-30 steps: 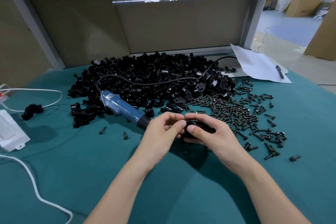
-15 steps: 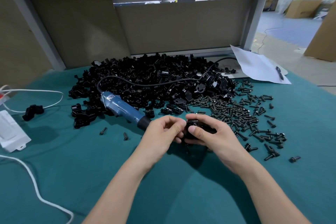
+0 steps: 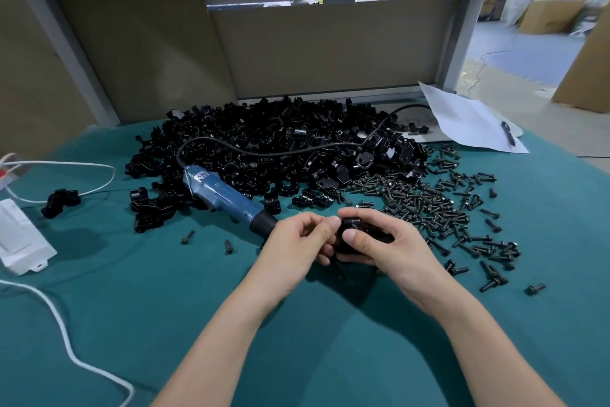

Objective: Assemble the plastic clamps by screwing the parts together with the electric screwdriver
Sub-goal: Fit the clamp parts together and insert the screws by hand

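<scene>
Over the last second I see almost nothing move. The left hand [image 3: 297,241] and right hand [image 3: 392,245] stay curled on the clamp [image 3: 355,225], held just above the cloth beside the screwdriver [image 3: 224,195] tip. I judge the parts are still being fitted together, since the screwdriver lies untouched and no driving has begun.

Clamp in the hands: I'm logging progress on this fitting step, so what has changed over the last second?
Nothing has visibly moved. The left hand and right hand hold the black clamp between them just as before. The electric screwdriver lies untouched on the green cloth beside the pile of clamp parts, and the screws are scattered in the same places.
</scene>
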The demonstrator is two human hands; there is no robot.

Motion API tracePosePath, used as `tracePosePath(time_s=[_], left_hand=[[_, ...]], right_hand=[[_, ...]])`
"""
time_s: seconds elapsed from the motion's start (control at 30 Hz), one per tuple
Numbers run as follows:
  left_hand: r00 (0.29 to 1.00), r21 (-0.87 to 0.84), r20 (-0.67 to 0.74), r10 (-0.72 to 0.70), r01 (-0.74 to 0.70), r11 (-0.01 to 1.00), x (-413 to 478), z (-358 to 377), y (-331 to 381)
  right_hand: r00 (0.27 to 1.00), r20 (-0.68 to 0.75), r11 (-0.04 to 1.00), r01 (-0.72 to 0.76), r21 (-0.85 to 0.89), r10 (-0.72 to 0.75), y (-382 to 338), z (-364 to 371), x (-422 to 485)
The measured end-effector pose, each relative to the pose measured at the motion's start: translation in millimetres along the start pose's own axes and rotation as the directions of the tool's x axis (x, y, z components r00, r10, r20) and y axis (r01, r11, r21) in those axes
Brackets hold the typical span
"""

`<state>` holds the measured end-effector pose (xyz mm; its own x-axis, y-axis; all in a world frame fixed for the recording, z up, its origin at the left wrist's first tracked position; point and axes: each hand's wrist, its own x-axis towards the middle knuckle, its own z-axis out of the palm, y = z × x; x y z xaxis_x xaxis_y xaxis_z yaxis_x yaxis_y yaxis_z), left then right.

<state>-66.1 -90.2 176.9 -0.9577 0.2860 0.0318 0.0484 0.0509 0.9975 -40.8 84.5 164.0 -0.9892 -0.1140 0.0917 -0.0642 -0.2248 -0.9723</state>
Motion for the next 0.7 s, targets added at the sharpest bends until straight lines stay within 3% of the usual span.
tracePosePath(time_s=[0.33, 0.53, 0.7], left_hand=[[0.969, 0.295, -0.091, 0.229, -0.193, 0.936, -3.4, 1.3, -6.6], [0.991, 0.010, -0.081, 0.107, -0.106, 0.994, -0.1, 1.7, -1.0], [1.000, -0.033, -0.019, -0.015, 0.014, 0.999, 2.5, 0.1, -3.9]], right_hand=[[1.000, 0.023, 0.999, -0.014, 0.029, 0.014, -0.1, -0.9, -0.6], [1.000, 0.002, 0.999, -0.001, 0.036, 0.001, -1.5, -2.2, -1.1], [1.000, 0.009, 1.000, 0.001, 0.005, -0.001, -3.4, 0.8, -2.0]])
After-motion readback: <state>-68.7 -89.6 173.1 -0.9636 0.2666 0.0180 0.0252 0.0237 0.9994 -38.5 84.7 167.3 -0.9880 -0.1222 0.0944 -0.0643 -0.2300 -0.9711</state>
